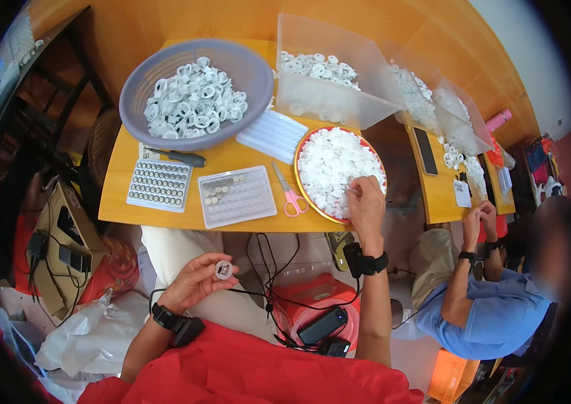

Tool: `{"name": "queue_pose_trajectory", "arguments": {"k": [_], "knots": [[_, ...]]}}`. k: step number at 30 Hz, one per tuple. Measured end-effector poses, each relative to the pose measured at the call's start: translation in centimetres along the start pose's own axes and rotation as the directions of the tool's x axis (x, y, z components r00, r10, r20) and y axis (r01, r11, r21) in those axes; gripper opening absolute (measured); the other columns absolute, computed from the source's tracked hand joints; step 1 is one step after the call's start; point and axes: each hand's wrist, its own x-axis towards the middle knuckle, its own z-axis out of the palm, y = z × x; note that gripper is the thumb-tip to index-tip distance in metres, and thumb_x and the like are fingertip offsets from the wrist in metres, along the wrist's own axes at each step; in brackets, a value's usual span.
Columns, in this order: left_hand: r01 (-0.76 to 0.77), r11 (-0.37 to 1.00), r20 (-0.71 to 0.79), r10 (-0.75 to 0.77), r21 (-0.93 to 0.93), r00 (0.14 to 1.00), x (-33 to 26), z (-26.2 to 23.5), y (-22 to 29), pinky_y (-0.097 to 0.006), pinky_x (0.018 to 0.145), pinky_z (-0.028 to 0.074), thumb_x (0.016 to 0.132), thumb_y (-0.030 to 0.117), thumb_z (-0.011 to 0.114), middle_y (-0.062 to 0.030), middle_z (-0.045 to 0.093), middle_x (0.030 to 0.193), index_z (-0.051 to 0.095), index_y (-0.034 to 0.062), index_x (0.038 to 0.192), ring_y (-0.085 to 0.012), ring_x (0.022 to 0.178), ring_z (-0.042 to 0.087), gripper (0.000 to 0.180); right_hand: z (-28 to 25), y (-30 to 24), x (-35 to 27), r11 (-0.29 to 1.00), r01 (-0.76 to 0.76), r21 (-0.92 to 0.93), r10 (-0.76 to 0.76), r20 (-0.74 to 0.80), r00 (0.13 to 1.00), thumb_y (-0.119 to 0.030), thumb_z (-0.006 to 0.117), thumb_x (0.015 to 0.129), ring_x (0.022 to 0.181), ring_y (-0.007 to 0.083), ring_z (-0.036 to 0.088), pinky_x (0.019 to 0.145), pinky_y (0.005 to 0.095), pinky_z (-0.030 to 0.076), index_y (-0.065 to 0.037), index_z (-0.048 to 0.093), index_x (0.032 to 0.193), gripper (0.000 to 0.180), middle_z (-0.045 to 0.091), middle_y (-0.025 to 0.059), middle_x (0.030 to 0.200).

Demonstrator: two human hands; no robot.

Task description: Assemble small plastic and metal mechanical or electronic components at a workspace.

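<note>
My left hand (198, 281) is closed on a small round white plastic housing (223, 270), held above my lap with its hollow side showing. At the near right rim of a round red-edged tray (384, 172), my right hand (367, 204) has its fingers pinched together among small white plastic pieces (336, 165). Whatever sits between those fingertips is too small to make out. Left of this tray lie scissors with pink handles (291, 200) and a clear plastic tray (258, 214) partly filled with round metal cells. Another tray (159, 185) holds rows of similar cells.
A grey-purple basin (130, 101) and a clear bin (339, 104), both with white housings, stand at the back. Near them are a screwdriver (188, 159) and a white ribbed tray (272, 137). A co-worker (481, 296) sits to the right. Cables (269, 269) hang below the table edge.
</note>
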Motion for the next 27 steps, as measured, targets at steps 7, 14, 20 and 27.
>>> {"name": "queue_pose_trajectory", "arguments": {"k": [7,14,20,27], "knots": [[-0.046,0.999,-0.050,0.046,-0.009,0.998,-1.5,-0.2,0.5,-0.034,0.086,0.051,0.091,0.015,0.049,-0.0195,0.056,0.110,0.045,-0.0013,0.121,-0.0300,0.100,0.059,0.034,-1.0,0.7,-0.2,0.957,-0.103,0.273,0.110,-0.010,0.994,0.002,0.063,0.072,0.060,0.0119,0.054,0.054,0.0261,0.044,0.001,0.059,0.084,0.012,0.058,0.0060,0.070],[-0.125,0.991,-0.088,0.121,-0.039,0.989,-3.4,-0.5,0.4,-0.034,0.084,0.050,0.090,0.018,0.051,-0.0190,0.056,0.111,0.045,-0.0012,0.121,-0.0266,0.094,0.060,0.037,-2.5,-4.4,-0.2,0.491,-0.467,0.735,0.324,0.344,0.881,0.003,0.060,0.078,0.063,0.0062,0.053,0.056,0.0200,0.048,0.002,0.060,0.090,0.012,0.057,0.0023,0.076],[-0.132,0.991,-0.085,0.129,-0.024,0.988,-2.5,0.2,0.7,-0.034,0.087,0.047,0.089,0.020,0.054,-0.0146,0.054,0.113,0.046,-0.0013,0.118,-0.0250,0.103,0.055,0.037,-0.9,-11.6,-4.2,0.422,-0.500,0.757,0.068,0.523,0.849,-0.001,0.059,0.080,0.064,0.0078,0.055,0.058,0.0213,0.050,0.001,0.060,0.090,0.010,0.057,0.0020,0.078],[-0.179,0.980,-0.013,0.178,-0.092,0.984,-2.7,-0.6,0.2,-0.031,0.088,0.048,0.091,0.017,0.049,-0.0119,0.054,0.111,0.045,-0.0009,0.121,-0.0203,0.098,0.058,0.036,3.0,-17.3,-10.4,0.565,-0.434,0.702,-0.180,0.618,0.765,0.003,0.058,0.080,0.077,0.0094,0.054,0.060,0.0211,0.046,0.001,0.060,0.089,0.010,0.053,0.0038,0.091]]}}
